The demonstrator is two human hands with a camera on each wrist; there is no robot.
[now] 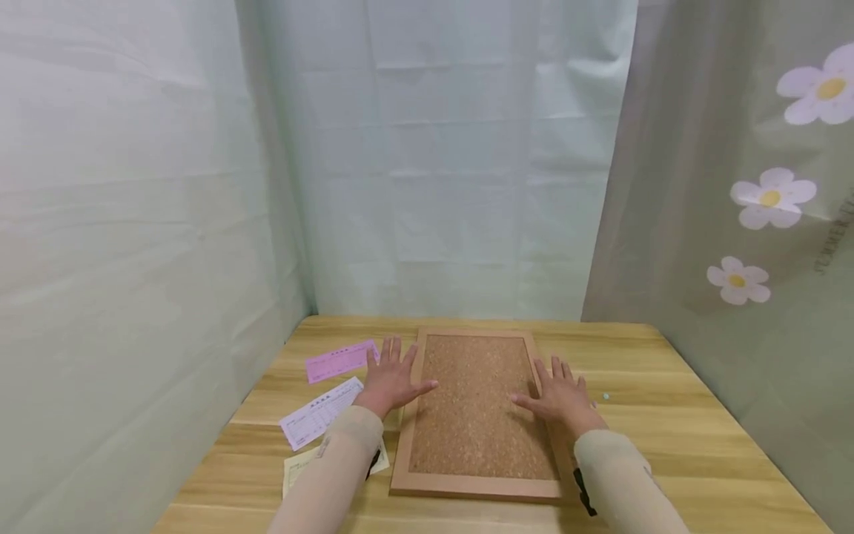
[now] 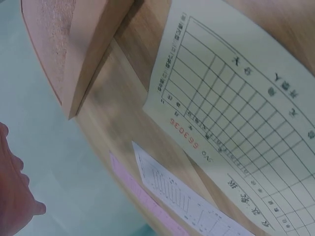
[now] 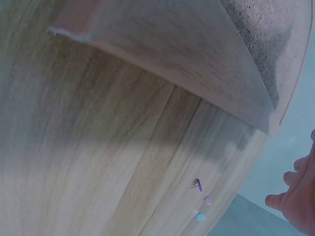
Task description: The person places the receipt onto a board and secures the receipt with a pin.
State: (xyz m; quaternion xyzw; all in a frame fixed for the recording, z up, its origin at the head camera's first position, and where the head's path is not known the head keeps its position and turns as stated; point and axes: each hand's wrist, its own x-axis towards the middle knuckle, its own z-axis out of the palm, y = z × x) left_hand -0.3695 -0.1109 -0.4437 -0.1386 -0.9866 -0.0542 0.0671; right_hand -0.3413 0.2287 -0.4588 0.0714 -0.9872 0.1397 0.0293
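Note:
A cork board in a light wooden frame lies on the table with its long side pointing away. My left hand spreads its fingers over the frame's left edge, holding nothing. Over the right edge, my right hand is also spread, palm down and without anything in it. The wrist views show the left hand and the right hand only in part; contact with the frame cannot be told. Left of the board lie a pink slip, a white slip and a pale yellow slip, partly behind my left sleeve.
Right of the board, thumbtacks lie on the wooden table: a purple one, a pink one and a teal one. Pale curtains surround the table's back and sides, with printed flowers on the right.

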